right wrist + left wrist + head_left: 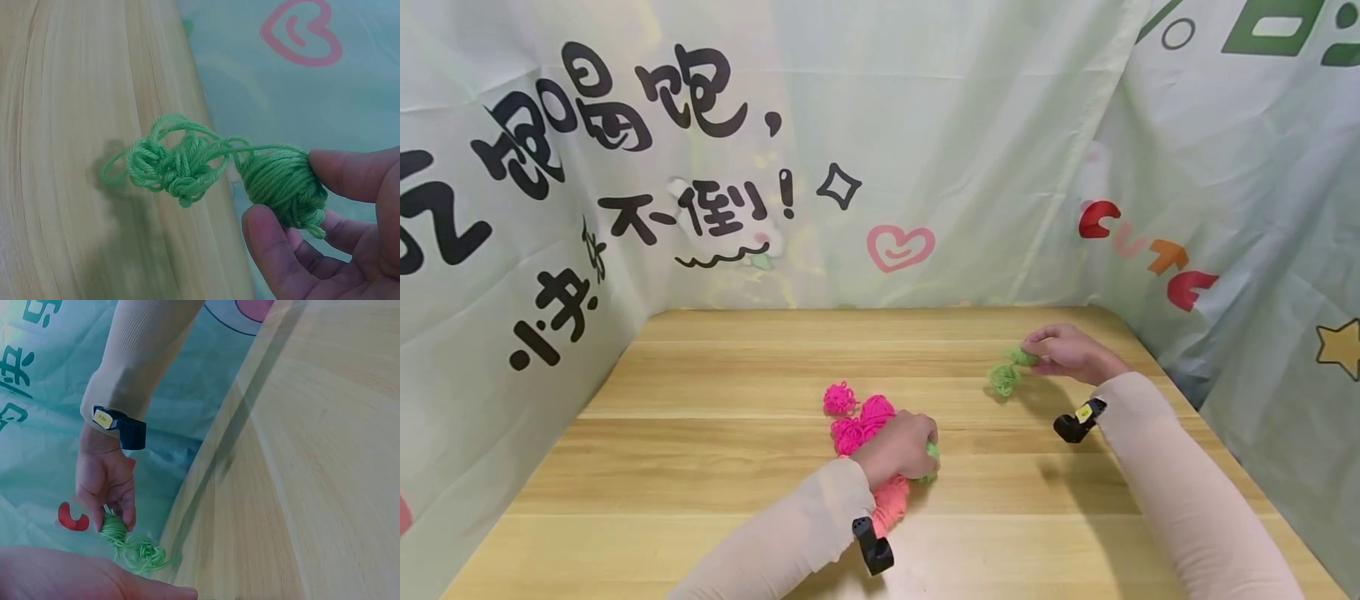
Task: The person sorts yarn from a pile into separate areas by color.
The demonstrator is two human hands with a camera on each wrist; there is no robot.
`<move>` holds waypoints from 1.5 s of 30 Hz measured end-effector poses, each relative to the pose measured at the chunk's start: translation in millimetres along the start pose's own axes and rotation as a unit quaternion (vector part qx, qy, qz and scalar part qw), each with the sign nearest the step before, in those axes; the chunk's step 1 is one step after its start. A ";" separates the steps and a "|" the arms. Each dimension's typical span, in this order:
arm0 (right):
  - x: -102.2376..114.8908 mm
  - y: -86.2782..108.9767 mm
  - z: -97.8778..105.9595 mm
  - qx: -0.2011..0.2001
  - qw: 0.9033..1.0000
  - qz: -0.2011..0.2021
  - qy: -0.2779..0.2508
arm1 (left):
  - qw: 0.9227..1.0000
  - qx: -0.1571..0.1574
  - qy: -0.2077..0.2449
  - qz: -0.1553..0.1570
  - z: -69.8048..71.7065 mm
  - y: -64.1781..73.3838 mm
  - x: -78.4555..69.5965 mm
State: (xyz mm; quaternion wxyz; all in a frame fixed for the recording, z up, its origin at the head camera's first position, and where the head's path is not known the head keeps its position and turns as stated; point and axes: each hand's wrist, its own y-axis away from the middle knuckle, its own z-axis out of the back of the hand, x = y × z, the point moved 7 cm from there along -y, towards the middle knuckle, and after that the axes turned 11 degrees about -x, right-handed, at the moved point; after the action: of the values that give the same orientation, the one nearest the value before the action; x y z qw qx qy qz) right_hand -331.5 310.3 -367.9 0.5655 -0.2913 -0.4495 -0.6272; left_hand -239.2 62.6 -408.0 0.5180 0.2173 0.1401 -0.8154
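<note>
Over the right side of the table, my right hand (1067, 354) pinches a small wound ball of green yarn (284, 187) between thumb and fingers. A loose tangle of green loops (178, 165) dangles from that ball, clear of the tabletop. My left hand (898, 446), nearer the middle, has its fingers curled down around another piece of green yarn (933, 452), mostly hidden by the hand. Beneath the left wrist lies coral yarn (891, 504), partly covered. Bright pink yarn balls (847, 436) sit just beyond the left hand. The left wrist view shows only part of that hand.
The wooden table (715, 467) is bordered by printed cloth curtains (985, 167) at the back and sides. One pink ball (839, 398) lies slightly farther back than the others. Each sleeve carries a small black wrist camera (872, 546).
</note>
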 end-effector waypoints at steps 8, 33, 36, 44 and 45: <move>-3.4 0.4 6.7 0.000 1.000 0.006 -0.003 | 1.000 0.003 0.002 -0.001 -0.9 -2.3 -0.7; -18.6 3.5 25.0 -0.016 1.000 0.002 -0.024 | 1.000 0.001 0.019 0.003 17.1 -19.0 -8.1; -20.2 4.5 26.6 -0.017 0.999 -0.002 -0.028 | 1.000 0.004 0.023 0.007 19.3 -21.9 -9.1; -22.5 4.8 30.4 -0.022 0.999 -0.005 -0.035 | 1.000 -0.006 0.016 -0.003 30.5 -28.8 -13.1; -23.1 4.6 31.0 -0.023 0.999 -0.005 -0.035 | 1.000 -0.007 0.018 -0.007 31.6 -29.3 -13.7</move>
State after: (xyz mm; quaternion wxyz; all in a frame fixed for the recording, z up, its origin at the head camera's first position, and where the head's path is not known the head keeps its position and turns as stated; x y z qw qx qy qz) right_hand -327.1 348.5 -373.9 0.5391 -0.3237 -0.4560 -0.6299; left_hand -267.3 71.4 -373.7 0.5112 0.2273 0.1567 -0.8139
